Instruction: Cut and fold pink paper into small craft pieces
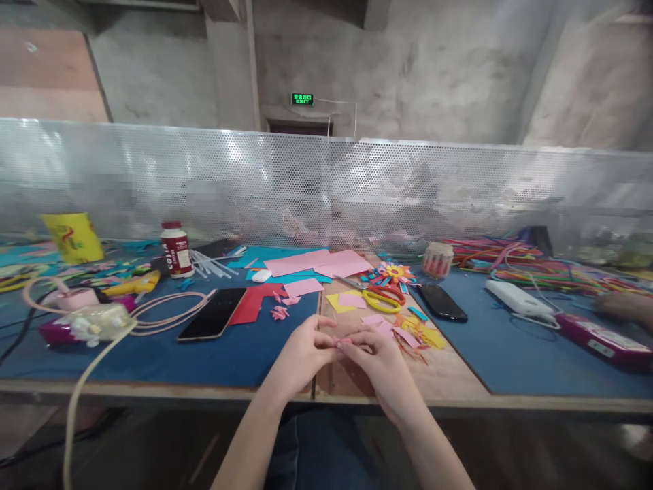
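My left hand [302,357] and my right hand [378,361] meet above the table's front edge, fingers pinched together on a small pink paper piece [341,340] held between them. Just beyond lie pink and yellow paper scraps [380,320], yellow-handled scissors [381,300] and a paper flower [395,272]. Small folded pink bits [280,312] rest to the left on the blue mat.
Two black phones [213,313] [441,301], large pink sheets [319,263], a brown bottle [175,248], a yellow cup [73,237], cables [168,313], a white power bank [517,298] and a pink case [605,339] lie on the table. A perforated metal screen [326,184] stands behind. Another person's hand [625,306] is at the right.
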Available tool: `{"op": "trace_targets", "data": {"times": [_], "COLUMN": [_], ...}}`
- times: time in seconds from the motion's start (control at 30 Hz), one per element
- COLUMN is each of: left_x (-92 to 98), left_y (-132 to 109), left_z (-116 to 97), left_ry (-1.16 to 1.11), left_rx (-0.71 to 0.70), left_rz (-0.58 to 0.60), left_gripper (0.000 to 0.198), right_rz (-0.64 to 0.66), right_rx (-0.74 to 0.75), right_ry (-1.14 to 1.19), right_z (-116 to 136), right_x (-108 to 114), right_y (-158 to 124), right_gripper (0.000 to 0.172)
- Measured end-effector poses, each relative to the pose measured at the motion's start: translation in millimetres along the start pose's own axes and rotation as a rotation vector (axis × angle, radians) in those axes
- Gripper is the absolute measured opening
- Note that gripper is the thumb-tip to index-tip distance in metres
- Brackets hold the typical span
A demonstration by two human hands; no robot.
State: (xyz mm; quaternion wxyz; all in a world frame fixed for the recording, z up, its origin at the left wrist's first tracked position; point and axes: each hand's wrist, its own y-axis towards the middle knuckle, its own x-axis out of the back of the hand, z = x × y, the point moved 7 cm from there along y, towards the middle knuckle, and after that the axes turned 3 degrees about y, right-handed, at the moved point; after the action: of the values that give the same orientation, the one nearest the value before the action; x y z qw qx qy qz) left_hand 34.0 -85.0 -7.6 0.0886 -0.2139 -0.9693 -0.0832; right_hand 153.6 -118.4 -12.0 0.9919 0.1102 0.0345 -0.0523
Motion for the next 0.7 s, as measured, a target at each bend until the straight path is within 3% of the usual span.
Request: {"op": "trace_targets", "data": {"times": [0.13, 0.33, 0.43, 0.57, 0.7], "left_x": [-0.3, -2.2, -1.4, -0.2, -0.4], "left_y": [-1.1, -1.0, -0.3, 0.7, 2.0], "left_z": [-1.2, -7.1, -8.4, -6.9, -5.8], "left_ry": [0.021, -0.007, -0.065, -0.114, -0.114], "left_rx": [0.017, -0.035, -0.049, -0.051, -0.07], "left_rz": [0.006, 0.033, 0.015, 0.001, 0.008], "left_gripper": [0.057, 0.036, 0.028, 0.027, 0.024], "right_rz": [-0.035, 0.015, 0.002, -0.109, -0.067], "right_rx": [0.06, 0.059, 0.097, 0.177, 0.252], "right_ry": [0.037, 0.115, 0.04, -0.083, -0.173], "right_z": [0.0, 1.3, 3.8, 6.1, 14.2], "right_x": [3.0, 0.3, 2.0, 10.6, 9.1], "right_y": [0.5, 1.0, 0.5, -0.7, 0.1], "right_gripper": [0.022, 0.023, 0.026, 0.024, 0.022]}}
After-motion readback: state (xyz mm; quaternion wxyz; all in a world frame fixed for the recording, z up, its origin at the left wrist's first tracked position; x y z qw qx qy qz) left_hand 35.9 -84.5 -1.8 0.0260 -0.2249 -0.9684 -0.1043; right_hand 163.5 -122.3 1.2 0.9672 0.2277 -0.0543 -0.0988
